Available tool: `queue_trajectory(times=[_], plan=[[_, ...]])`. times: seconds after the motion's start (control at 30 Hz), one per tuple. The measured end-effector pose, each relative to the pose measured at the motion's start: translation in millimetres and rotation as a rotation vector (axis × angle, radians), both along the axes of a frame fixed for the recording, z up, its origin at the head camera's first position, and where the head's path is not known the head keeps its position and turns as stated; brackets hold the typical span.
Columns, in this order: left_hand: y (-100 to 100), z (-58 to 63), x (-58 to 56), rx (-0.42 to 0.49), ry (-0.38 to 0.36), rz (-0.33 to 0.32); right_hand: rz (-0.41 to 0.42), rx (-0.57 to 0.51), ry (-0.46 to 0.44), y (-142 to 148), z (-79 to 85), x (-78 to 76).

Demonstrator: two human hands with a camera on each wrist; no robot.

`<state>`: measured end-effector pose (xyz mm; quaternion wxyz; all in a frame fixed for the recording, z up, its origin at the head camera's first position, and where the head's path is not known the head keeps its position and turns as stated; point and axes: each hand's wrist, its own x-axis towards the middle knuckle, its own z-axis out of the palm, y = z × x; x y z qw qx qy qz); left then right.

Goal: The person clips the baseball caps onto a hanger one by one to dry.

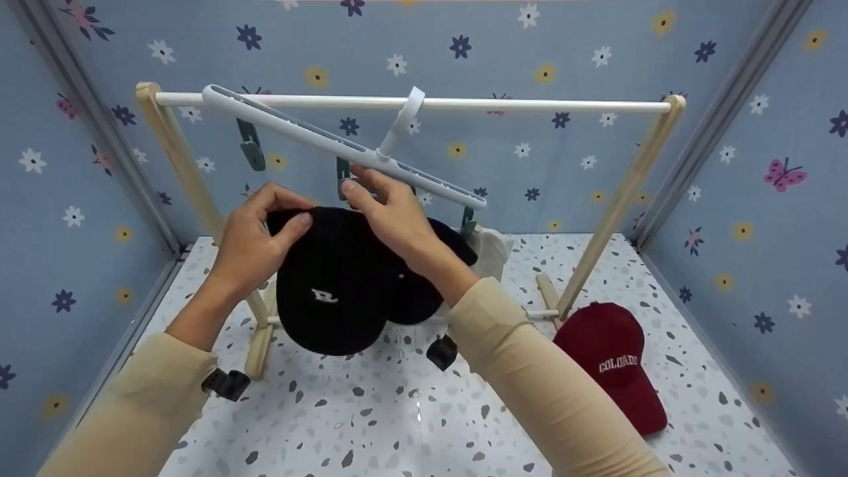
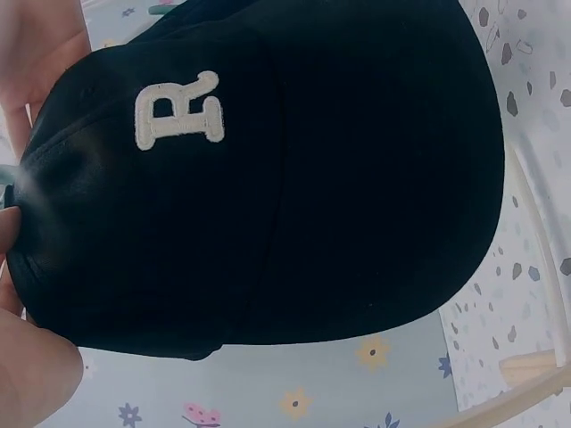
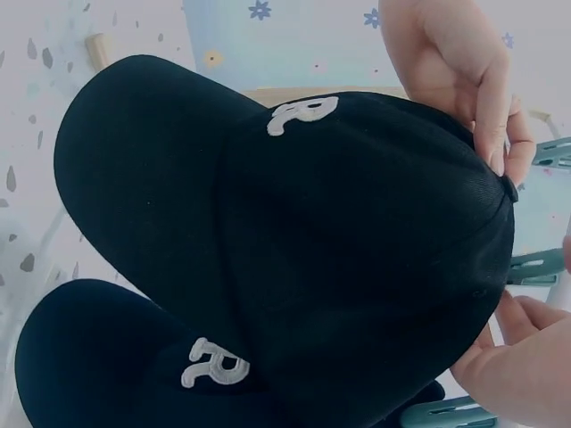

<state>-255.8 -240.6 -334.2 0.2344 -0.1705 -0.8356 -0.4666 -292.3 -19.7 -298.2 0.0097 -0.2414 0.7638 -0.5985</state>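
Note:
My left hand (image 1: 255,232) pinches the crown of a black cap (image 1: 331,278) near its top button, thumb in front. The cap hangs brim down, with a white letter R (image 2: 178,111) on its front. At the cap's top, my right hand (image 1: 397,212) pinches a dark green clip (image 1: 343,179) under a light hanger (image 1: 298,132). In the right wrist view this clip (image 3: 535,267) meets the edge of the crown, and other right-hand fingers touch the cap's underside. A second black cap (image 1: 414,301) hangs partly behind the first, by another clip (image 3: 446,412).
The hanger tilts down to the right, its hook over the white rail (image 1: 543,104) of a wooden rack (image 1: 609,212). A free clip (image 1: 250,144) dangles at its left end. At the right end hangs a whitish cap (image 1: 491,255). On the speckled floor (image 1: 371,417) lies a maroon cap (image 1: 609,358).

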Motion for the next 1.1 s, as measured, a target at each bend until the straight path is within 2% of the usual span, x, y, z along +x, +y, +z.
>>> queue_trajectory(times=[0.27, 0.47, 0.73, 0.87, 1.1], plan=[[-0.6, -4.5, -2.6, -0.029, 0.000, 0.009, 0.013, -0.053, -0.021, -4.8, 1.2, -2.9], [-0.6, -7.0, -3.0, -0.037, -0.001, -0.007, 0.032, -0.020, 0.004, -5.1, 0.2, -3.9], [0.6, -11.3, -3.0, -0.032, 0.015, -0.024, 0.008, 0.081, 0.122, -4.9, -2.3, -7.0], [0.7, -13.0, -2.0, -0.024, 0.009, -0.023, -0.016, 0.099, 0.183, -7.0, 1.0, -8.3], [1.1, -16.2, -2.5, -0.017, 0.008, -0.023, -0.081, 0.120, 0.235, -8.1, 3.7, -6.6]])
